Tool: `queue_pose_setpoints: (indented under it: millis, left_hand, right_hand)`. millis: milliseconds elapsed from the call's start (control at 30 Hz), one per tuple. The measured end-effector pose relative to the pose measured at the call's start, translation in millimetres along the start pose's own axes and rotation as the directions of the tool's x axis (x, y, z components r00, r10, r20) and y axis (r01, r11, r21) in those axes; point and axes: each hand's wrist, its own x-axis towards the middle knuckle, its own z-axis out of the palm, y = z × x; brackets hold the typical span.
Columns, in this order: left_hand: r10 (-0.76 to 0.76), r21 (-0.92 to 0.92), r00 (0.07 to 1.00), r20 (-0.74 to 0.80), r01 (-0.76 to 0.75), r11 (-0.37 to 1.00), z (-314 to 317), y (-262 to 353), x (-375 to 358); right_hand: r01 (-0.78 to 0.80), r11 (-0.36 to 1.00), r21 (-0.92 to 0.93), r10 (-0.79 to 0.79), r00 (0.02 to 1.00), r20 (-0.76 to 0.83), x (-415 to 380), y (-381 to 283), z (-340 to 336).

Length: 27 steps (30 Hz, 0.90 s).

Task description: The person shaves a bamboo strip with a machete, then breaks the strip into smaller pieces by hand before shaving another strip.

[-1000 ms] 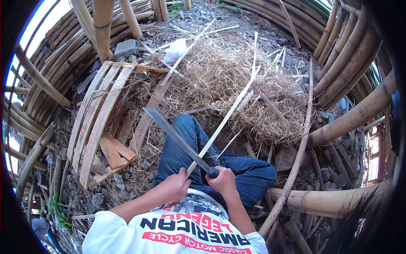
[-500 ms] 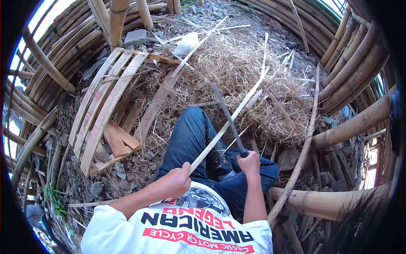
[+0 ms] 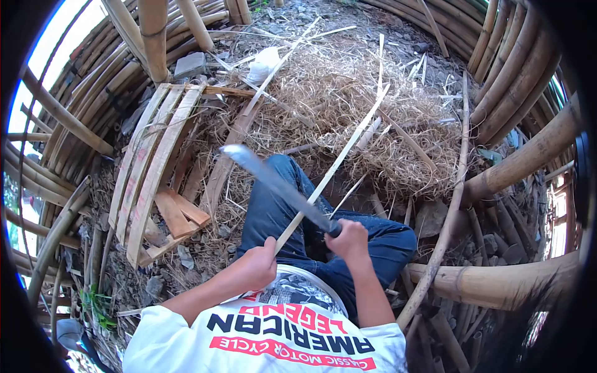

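Note:
My left hand (image 3: 260, 264) is closed on the lower end of a long pale bamboo strip (image 3: 348, 147), which slants up and away to the right over my lap. In my right hand (image 3: 349, 241) is the dark handle of a machete (image 3: 273, 183). Its blade points up and to the left, crossing the strip above my left hand; whether the two touch I cannot tell. The blade's tip is over my left knee, slightly blurred.
A slatted wooden piece (image 3: 152, 168) lies at the left beside short boards (image 3: 180, 211). Ahead is a heap of shavings (image 3: 348, 93) with a white bag (image 3: 264, 64). Bamboo poles (image 3: 504, 276) surround the place, and a long stick (image 3: 453, 217) stands close at the right.
The machete has swung from pointing up and away to pointing left across the strip, and my right hand has moved slightly left and down. The view has shifted a little.

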Motion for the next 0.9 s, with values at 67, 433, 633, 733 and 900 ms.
queue_pose_setpoints:
  millis: [67,433,633,733,900]
  left_hand:
    - [-0.032,0.021,0.999,0.016,0.032,0.999,-6,9,-8]
    - [-0.197,-0.028,0.972,0.131,0.202,0.979,-3,35,-19]
    - [0.046,-0.099,0.997,0.054,-0.040,0.994,7,19,-10]
    - [-0.067,-0.411,0.979,0.193,0.143,0.901,4,27,-3]
    - [-0.064,-0.485,0.965,0.254,0.184,0.855,2,38,2]
  right_hand:
    - [-0.088,0.996,0.022,0.090,0.992,-0.085,20,18,-2]
    - [-0.191,0.964,0.185,0.227,0.954,-0.196,17,49,-7]
    - [0.002,0.963,0.271,0.023,0.996,-0.090,-13,9,-5]
    - [-0.015,0.974,0.226,0.029,0.998,-0.056,-1,16,-16]
    - [-0.213,0.965,0.153,0.228,0.969,-0.094,34,63,-23]
